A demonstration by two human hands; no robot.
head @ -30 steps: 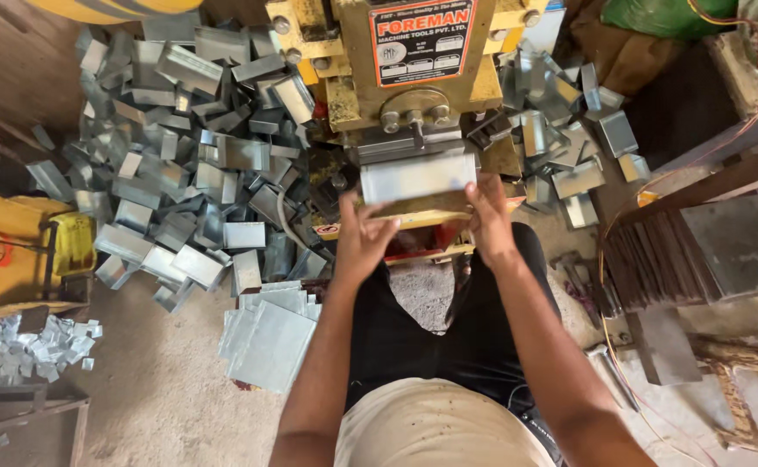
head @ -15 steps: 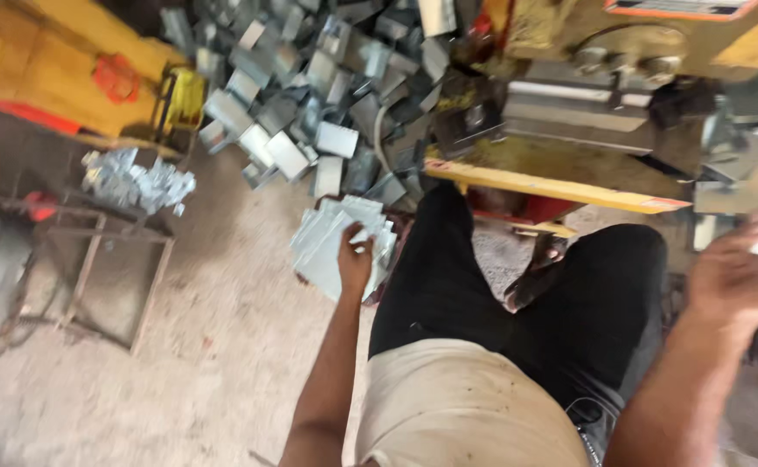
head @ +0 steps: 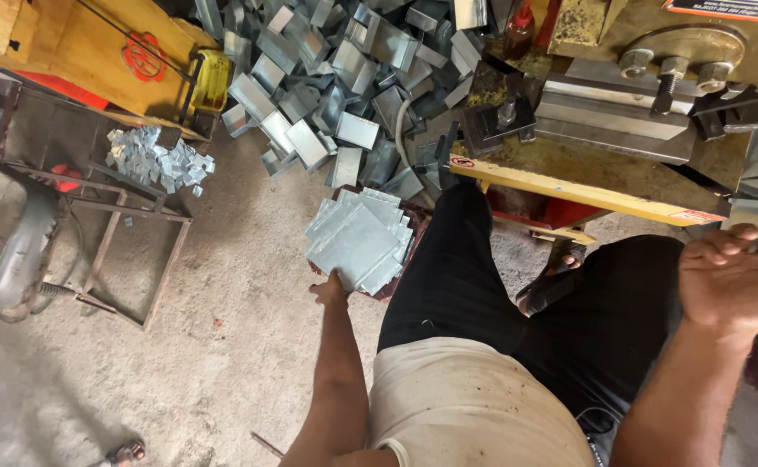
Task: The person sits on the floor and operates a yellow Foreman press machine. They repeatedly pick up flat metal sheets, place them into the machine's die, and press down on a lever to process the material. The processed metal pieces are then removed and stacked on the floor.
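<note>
The left hand (head: 331, 287) reaches down to the stack of flat metal sheets (head: 359, 239) on the floor, fingers hidden (grip unclear). The right hand (head: 734, 277) curls around a sheet edge (head: 755, 212) beside the press (head: 621, 130). Next comes lifting one blank cleanly.

A heap of bent boxes (head: 344, 95) lay on the concrete floor (head: 215, 346). Small metal scraps (head: 158, 160) sat on a rusty frame (head: 128, 242). A yellow press (head: 621, 147) stood beside an orange machine (head: 93, 52).
</note>
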